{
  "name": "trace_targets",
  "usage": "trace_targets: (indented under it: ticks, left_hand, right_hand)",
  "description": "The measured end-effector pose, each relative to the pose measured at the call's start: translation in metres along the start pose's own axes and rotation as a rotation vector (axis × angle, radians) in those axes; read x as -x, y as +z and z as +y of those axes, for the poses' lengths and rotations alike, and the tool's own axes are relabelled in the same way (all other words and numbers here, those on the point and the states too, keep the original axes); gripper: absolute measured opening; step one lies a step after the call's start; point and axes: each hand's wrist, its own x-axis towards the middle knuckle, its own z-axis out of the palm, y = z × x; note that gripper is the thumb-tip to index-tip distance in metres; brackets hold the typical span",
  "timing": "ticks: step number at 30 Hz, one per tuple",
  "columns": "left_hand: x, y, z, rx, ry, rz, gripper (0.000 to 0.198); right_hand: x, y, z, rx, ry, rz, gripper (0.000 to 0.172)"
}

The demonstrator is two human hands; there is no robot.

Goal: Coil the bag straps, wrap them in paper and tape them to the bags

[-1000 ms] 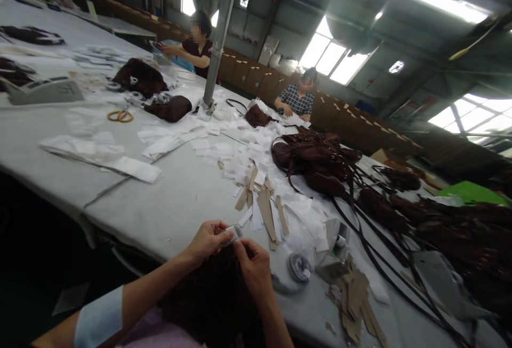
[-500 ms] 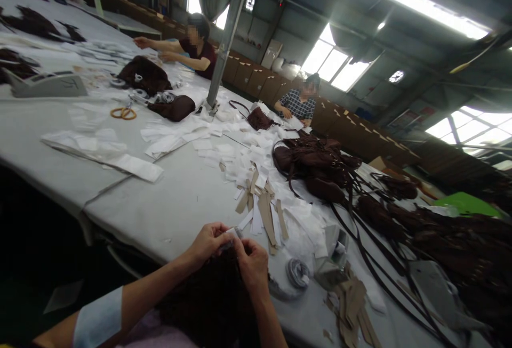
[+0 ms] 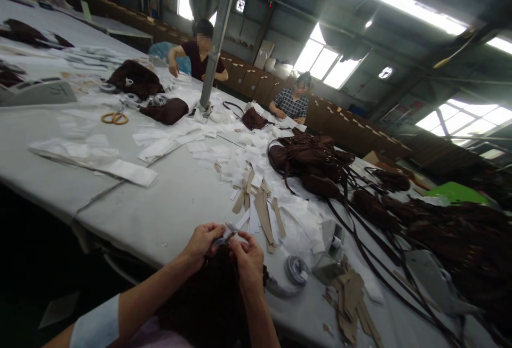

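My left hand (image 3: 202,242) and my right hand (image 3: 247,260) are closed together at the near edge of the table, pinching a small white-and-grey piece (image 3: 229,229) at the top of a dark brown bag (image 3: 212,300) that rests in my lap. The bag hides most of my fingers' undersides. Just beyond my hands lie tan and white paper strips (image 3: 258,207). A small grey roll (image 3: 296,269) sits to the right of my right hand.
The long grey table (image 3: 168,199) holds white paper scraps, orange-handled scissors (image 3: 114,118), brown bags (image 3: 310,159) and long dark straps (image 3: 372,247) at right. Two other people work at the far side. A metal pole (image 3: 214,39) rises from the table.
My hands have stayed together on the small piece, with the fingers shifting slightly. The far person at the left pulled the outstretched arm back in.
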Motion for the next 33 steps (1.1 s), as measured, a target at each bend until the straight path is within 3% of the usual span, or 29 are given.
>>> trace_targets:
  ticks: [5,9,13,17,24,26,30,33]
  left_hand:
    - [0.0,-0.003,0.001,0.051,-0.054,-0.064,0.047]
    - [-0.003,-0.005,0.003,0.08,0.039,0.046,0.049]
    - [-0.005,-0.006,0.001,0.076,0.147,0.163,0.048]
    - [-0.001,-0.001,-0.003,0.03,0.219,0.184,0.046]
    - [0.005,-0.002,-0.002,0.017,0.198,0.048,0.043]
    - [0.006,-0.004,-0.001,0.015,0.197,0.015,0.041]
    - [0.005,-0.005,-0.001,0.059,0.182,-0.068,0.039]
    - [0.003,-0.005,-0.003,0.098,0.158,-0.072,0.04]
  right_hand:
    - [0.0,0.006,-0.009,0.149,-0.08,0.037,0.038]
    - [0.004,0.004,-0.005,0.399,-0.172,0.128,0.038]
    - [0.016,0.007,0.001,0.405,-0.245,0.207,0.041]
    - [0.022,0.025,-0.003,0.244,-0.214,0.047,0.046]
    - [0.024,0.044,-0.007,-0.029,-0.071,-0.178,0.058]
    - [0.027,0.041,-0.01,0.092,-0.095,-0.208,0.059]
    - [0.029,0.03,-0.017,0.57,-0.368,-0.096,0.047]
    - [0.028,0.025,-0.016,0.623,-0.42,-0.125,0.044]
